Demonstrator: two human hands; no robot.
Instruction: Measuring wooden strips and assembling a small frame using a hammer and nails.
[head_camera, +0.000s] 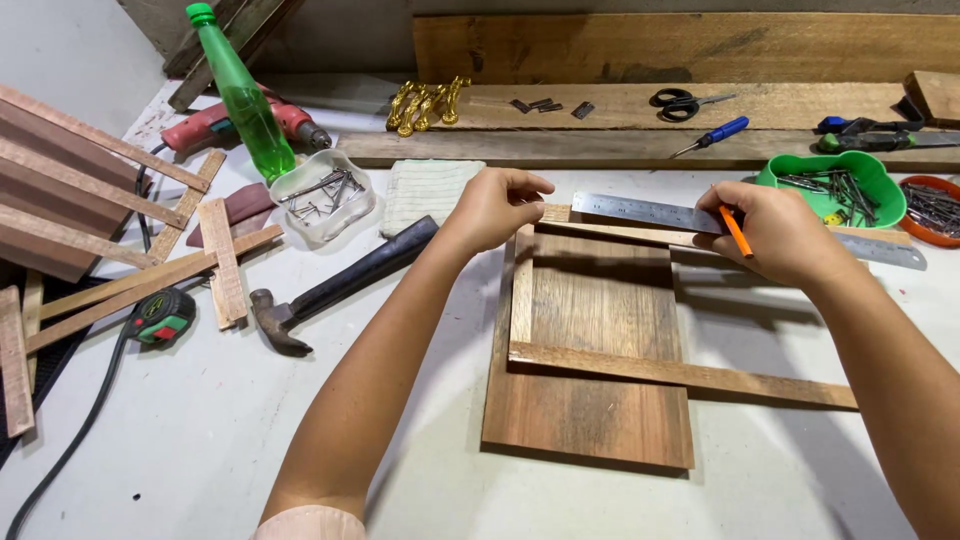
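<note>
A green plastic bottle (243, 95) is seen lying tilted at the far left of the table (200, 430), without a visible label. A yellow label is borne by the tape measure (160, 317).

I see a steel ruler (690, 222) lying flat across the far end of a brown wooden board (590, 400), slanting down toward the right, with its left part resting on a thin wooden strip (600, 228) that crosses the board's top edge. An orange pencil (736, 232) stands tilted against the ruler's near edge, its tip pointing down. The board lies flat on the pale table, a narrow strip (521, 285) running along its left side and a longer strip (700, 376) lying across its middle, sticking out well past its right edge.
</note>
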